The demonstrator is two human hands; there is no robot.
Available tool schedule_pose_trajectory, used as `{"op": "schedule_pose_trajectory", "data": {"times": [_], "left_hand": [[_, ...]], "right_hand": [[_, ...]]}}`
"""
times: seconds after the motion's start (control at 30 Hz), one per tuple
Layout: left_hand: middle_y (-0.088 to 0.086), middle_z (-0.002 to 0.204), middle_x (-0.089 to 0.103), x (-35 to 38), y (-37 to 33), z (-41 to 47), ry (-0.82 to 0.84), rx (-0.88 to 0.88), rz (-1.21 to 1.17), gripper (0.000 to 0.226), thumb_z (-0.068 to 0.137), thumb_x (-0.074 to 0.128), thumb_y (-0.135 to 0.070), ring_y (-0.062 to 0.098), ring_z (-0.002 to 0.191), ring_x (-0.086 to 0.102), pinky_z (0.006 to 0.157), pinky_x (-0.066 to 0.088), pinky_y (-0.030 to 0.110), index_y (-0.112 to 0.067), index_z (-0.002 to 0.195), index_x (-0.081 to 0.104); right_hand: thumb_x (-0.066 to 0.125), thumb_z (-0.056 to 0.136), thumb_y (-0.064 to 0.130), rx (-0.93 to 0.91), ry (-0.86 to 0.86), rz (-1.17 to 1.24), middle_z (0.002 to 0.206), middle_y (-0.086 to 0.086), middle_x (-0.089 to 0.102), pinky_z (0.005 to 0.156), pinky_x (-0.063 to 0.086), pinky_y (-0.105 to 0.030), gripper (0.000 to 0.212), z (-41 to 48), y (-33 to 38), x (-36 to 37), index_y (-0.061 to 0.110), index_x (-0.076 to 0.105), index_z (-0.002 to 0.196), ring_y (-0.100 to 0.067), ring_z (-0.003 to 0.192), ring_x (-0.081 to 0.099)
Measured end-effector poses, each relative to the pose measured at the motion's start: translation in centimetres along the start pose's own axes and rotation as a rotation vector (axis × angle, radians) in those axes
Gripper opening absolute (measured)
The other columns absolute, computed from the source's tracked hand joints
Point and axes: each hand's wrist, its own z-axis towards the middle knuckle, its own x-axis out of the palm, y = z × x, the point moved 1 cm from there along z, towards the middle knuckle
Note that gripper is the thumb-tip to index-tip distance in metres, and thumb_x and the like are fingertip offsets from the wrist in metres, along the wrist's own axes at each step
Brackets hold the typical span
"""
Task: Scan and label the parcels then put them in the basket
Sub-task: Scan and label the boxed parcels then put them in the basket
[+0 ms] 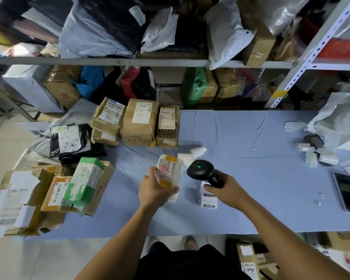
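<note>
My left hand (153,188) grips a small white parcel (170,174) with yellow tape and red writing, held just above the blue table (251,178). My right hand (226,190) grips a black barcode scanner (202,170) by its handle; the scanner's head, with a green light on top, is just right of the parcel. White labels with black characters (209,199) lie on the table under my right hand. No basket is recognisable in this view.
Three brown boxes (137,122) stand in a row at the table's back left. A black bag (69,140), a green-and-white box (85,180) and cardboard parcels (18,201) pile up at the left. A phone (348,190), label rolls (315,154) and crumpled white plastic (339,120) sit at the right. Shelves full of parcels rise behind.
</note>
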Motion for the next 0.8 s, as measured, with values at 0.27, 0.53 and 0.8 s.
{"op": "schedule_pose_trajectory", "data": {"times": [0.27, 0.53, 0.8], "left_hand": [[0.0, 0.104, 0.051, 0.0, 0.4, 0.2, -0.048, -0.002, -0.04, 0.082, 0.051, 0.084, -0.052, 0.025, 0.096, 0.06, 0.08, 0.051, 0.035, -0.035, 0.12, 0.043], [-0.002, 0.102, 0.05, -0.2, 0.3, 0.6, -0.032, -0.008, -0.028, 0.082, 0.052, 0.084, -0.052, 0.02, 0.09, 0.055, 0.076, 0.049, 0.031, -0.038, 0.122, 0.042], [-0.003, 0.095, 0.049, -0.1, -0.6, 0.8, -0.083, -0.01, 0.043, 0.088, 0.045, 0.08, -0.052, 0.02, 0.083, 0.053, 0.07, 0.043, 0.027, -0.04, 0.124, 0.043]], "right_hand": [[0.069, 0.082, 0.025, -0.078, 0.057, -0.165, 0.082, 0.008, 0.068, 0.077, 0.053, -0.036, 0.013, 0.1, 2.3, -1.7, 0.034, 0.064, 0.089, -0.016, 0.08, 0.064], [0.07, 0.082, 0.02, -0.108, 0.041, -0.158, 0.083, 0.015, 0.068, 0.075, 0.051, -0.031, 0.021, -0.9, 2.6, -2.6, 0.038, 0.065, 0.092, -0.009, 0.078, 0.063], [0.071, 0.083, 0.022, -0.16, 0.051, -0.209, 0.072, 0.025, 0.061, 0.066, 0.042, -0.02, 0.037, -1.3, 3.5, -3.8, 0.055, 0.056, 0.076, 0.001, 0.067, 0.055]]}}
